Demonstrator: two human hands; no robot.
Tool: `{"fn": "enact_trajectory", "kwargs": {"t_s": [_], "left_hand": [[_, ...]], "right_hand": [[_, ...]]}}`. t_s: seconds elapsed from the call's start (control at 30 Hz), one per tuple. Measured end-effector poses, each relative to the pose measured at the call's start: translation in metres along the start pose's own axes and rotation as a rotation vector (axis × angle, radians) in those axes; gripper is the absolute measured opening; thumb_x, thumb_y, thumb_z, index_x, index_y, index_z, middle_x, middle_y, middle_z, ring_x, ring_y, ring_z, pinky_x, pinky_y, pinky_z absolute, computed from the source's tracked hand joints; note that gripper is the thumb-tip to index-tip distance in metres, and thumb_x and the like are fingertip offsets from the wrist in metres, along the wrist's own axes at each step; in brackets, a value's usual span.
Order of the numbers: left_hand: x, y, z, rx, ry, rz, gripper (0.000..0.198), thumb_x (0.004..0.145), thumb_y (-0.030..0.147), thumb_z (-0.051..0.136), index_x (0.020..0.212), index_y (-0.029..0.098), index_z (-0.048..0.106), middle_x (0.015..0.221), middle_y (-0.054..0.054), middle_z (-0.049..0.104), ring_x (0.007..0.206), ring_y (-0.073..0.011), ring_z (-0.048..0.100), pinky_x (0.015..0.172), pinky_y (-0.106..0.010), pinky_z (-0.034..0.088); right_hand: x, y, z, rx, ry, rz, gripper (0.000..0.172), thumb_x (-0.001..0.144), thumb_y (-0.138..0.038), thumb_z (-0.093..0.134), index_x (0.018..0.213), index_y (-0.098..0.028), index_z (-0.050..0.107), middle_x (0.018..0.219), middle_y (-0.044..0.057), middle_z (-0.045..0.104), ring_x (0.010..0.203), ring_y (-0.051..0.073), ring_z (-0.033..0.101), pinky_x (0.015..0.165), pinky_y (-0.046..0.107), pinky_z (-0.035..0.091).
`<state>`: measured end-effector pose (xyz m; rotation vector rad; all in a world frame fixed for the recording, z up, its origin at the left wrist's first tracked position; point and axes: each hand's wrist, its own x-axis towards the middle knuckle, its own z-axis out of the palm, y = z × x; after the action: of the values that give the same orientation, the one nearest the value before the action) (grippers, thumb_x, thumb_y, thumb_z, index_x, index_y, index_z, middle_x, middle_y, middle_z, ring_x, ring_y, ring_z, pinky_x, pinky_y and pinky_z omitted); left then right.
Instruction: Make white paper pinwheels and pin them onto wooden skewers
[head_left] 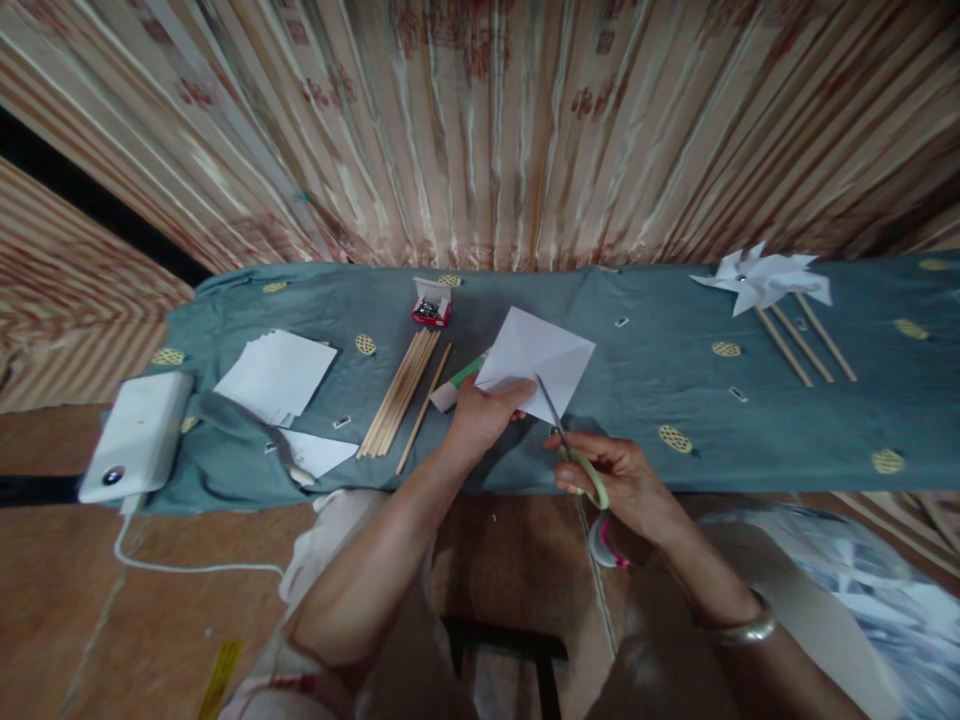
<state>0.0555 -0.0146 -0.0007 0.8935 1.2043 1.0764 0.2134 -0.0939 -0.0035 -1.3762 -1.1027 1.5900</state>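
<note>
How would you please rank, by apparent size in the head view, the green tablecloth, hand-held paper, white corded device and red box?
1. Green tablecloth
2. Hand-held paper and white corded device: too alike to rank
3. Red box

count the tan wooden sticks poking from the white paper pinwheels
3, side by side on the grey-green patterned cloth: left wooden stick, middle wooden stick, right wooden stick. The white paper pinwheels may hide more.

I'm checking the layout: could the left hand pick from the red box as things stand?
Probably not while the left hand grips the white sheet; otherwise the way looks free, the red box open beyond the wooden sticks.
</note>
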Motion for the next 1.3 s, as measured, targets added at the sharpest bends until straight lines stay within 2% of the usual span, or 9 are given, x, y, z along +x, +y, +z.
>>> {"fn": "enact_trajectory", "kwargs": {"t_s": [0.27,0.67,0.87,1.07,1.3], "left_hand": [[-0.0002,-0.0013,-0.0013,0.015,-0.011,0.019,0.019,0.061,0.020,0.071,0.049,0.018,0.057,0.048,0.002,0.055,0.042,-0.0107,0.046,0.043,-0.023,0.036],[0.0002,-0.0011,-0.0007,0.008,-0.017,0.007,0.016,0.061,0.021,0.070,0.051,0.017,0.058,0.048,0.003,0.054,0.042,-0.0100,0.045,0.043,-0.023,0.036],[0.0004,-0.0014,-0.0011,0.006,-0.001,0.023,0.015,0.059,0.021,0.071,0.052,0.016,0.059,0.048,0.003,0.056,0.041,-0.0100,0.046,0.042,-0.023,0.037],[-0.0007,-0.0012,-0.0006,-0.017,0.005,0.019,0.016,0.059,0.021,0.073,0.052,0.016,0.059,0.048,0.003,0.056,0.042,-0.0106,0.047,0.043,-0.023,0.037],[0.0037,-0.0003,-0.0029,-0.047,0.038,0.034,0.018,0.058,0.022,0.075,0.051,0.018,0.059,0.048,0.001,0.057,0.042,-0.0113,0.047,0.042,-0.024,0.036]], "right_hand": [[-0.0003,-0.0021,0.0018,0.023,-0.011,-0.003,0.041,0.058,-0.046,0.086,0.086,-0.019,0.074,0.054,-0.006,0.053,0.051,0.009,0.047,0.048,0.023,0.042],[0.0003,-0.0034,0.0038,0.095,0.028,0.050,0.042,0.050,-0.043,0.090,0.081,-0.019,0.074,0.051,-0.007,0.054,0.048,0.008,0.047,0.047,0.023,0.043],[0.0015,-0.0007,0.0035,0.122,0.029,0.043,0.039,0.047,-0.038,0.091,0.078,-0.020,0.075,0.052,-0.006,0.057,0.048,0.008,0.050,0.046,0.022,0.043],[0.0018,0.0005,0.0044,0.134,0.033,0.040,0.040,0.049,-0.040,0.091,0.079,-0.019,0.075,0.053,-0.005,0.060,0.047,0.007,0.052,0.045,0.021,0.043],[-0.0013,0.0043,-0.0005,-0.001,-0.076,0.021,0.043,0.058,-0.044,0.086,0.090,-0.018,0.073,0.057,-0.003,0.062,0.049,0.008,0.050,0.046,0.021,0.040]]}}
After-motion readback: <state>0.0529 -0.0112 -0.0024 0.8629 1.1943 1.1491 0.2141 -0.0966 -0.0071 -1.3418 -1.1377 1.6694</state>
